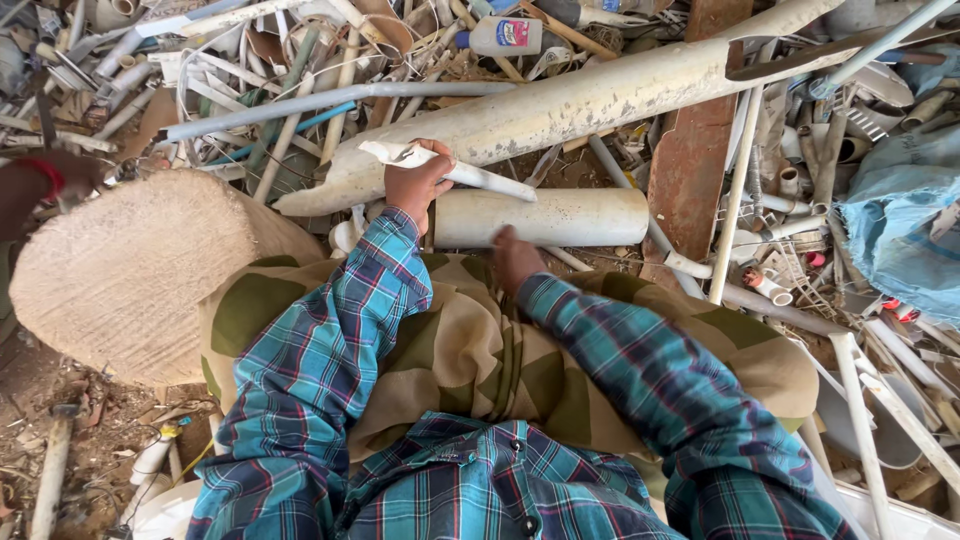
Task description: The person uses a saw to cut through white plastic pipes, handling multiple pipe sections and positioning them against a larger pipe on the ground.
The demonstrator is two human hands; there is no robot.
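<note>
My left hand (415, 185) is closed around a thin broken white plastic pipe piece (470, 172) that points right, just above a short thick white pipe section (545, 217). My right hand (515, 258) rests against the lower edge of that thick section, fingers curled; whether it grips anything I cannot tell. Both arms wear blue plaid sleeves over a camouflage-patterned cloth (480, 350) on my lap. A long dirty white pipe (580, 100) lies diagonally behind the hands.
A large sawn wooden block (130, 270) stands at my left. Another person's hand with a red band (40, 180) is at the far left. Heaps of scrap pipes, a rusty plank (690, 170), a white bottle (505, 36) and blue sacking (900, 230) surround me.
</note>
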